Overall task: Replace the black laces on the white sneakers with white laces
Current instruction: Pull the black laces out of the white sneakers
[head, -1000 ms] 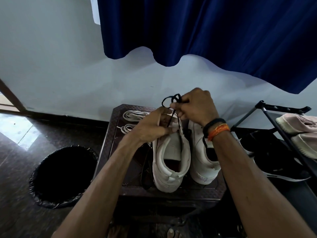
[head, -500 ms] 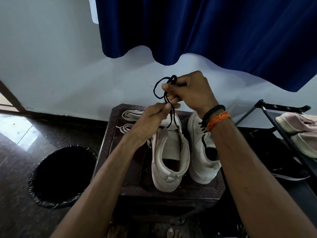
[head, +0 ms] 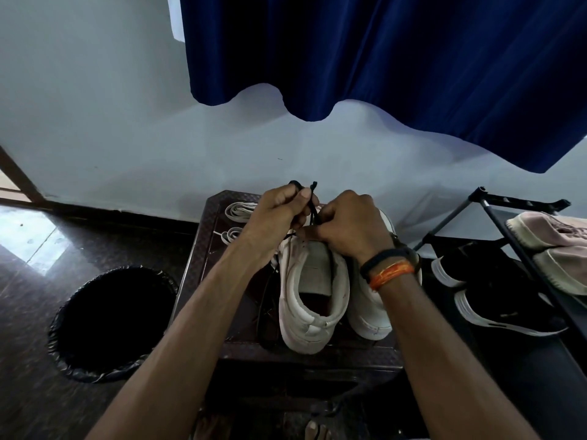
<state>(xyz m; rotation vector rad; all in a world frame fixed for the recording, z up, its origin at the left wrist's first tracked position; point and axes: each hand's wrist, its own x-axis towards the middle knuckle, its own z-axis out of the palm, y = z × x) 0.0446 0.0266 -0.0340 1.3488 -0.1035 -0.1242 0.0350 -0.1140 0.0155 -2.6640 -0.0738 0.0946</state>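
Two white sneakers stand side by side on a dark brown stool (head: 203,249). The left sneaker (head: 313,296) faces away from me, its heel toward me; the right sneaker (head: 368,312) is partly hidden by my right wrist. My left hand (head: 276,217) grips the black lace (head: 313,198), whose ends stick up above my fist. My right hand (head: 346,227) pinches the same lace low at the left sneaker's eyelets. Two folded white laces (head: 238,211) lie on the stool's far left corner. A loose black lace (head: 263,312) lies left of the sneaker.
A round bin lined with a black bag (head: 111,322) stands on the floor to the left. A black shoe rack (head: 508,223) on the right holds black shoes (head: 495,296) and pink shoes (head: 552,249). A blue curtain (head: 381,58) hangs above against the white wall.
My right hand has dropped from holding the lace high to the sneaker's eyelets. My left hand has risen and taken over the upper part of the black lace.
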